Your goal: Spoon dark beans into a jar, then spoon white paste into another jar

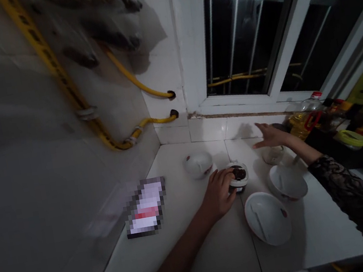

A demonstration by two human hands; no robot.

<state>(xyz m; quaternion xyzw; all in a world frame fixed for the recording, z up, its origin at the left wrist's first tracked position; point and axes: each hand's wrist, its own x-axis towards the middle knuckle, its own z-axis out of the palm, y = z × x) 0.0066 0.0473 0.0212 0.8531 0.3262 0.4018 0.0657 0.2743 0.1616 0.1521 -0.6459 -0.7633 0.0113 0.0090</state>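
My left hand [219,191] is closed round the near left side of a small open tub [242,177] with a white rim and dark contents. The tub stands on the white tiled counter. Farther right, my right hand [269,135] is raised with its fingers apart and nothing visible in them. Just below it stands a pale container [274,155], partly hidden. A white bowl [199,165] sits left of the tub. Two more white bowls, one nearer [270,228] and one to the right [293,189], each seem to have a spoon inside.
A phone [147,204] with a lit, blurred screen is against the left wall. Oil bottles [299,123] and a yellow-green lid [351,138] crowd the right back. A yellow hose [64,81] runs along the wall, beside a barred window [240,28].
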